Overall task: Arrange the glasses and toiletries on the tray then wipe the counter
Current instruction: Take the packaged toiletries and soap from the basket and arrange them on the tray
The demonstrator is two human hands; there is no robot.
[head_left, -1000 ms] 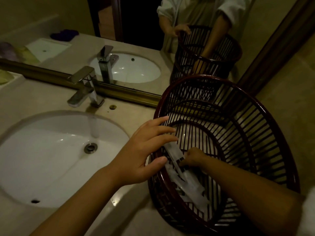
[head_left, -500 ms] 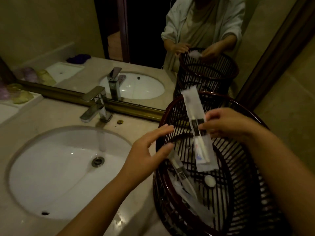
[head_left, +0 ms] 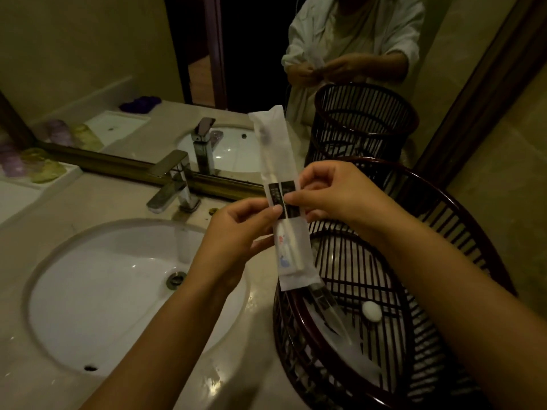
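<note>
Dim bathroom counter (head_left: 97,208): above the basket (head_left: 461,220) at frame centre, left hand (head_left: 236,232) and right hand (head_left: 334,193) both pinch an upright toothbrush packet (head_left: 279,173). Best carried flat to the tray (head_left: 17,193), far left.

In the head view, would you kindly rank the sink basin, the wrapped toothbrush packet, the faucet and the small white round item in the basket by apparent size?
1. sink basin
2. wrapped toothbrush packet, though held nearer the camera
3. faucet
4. small white round item
</note>
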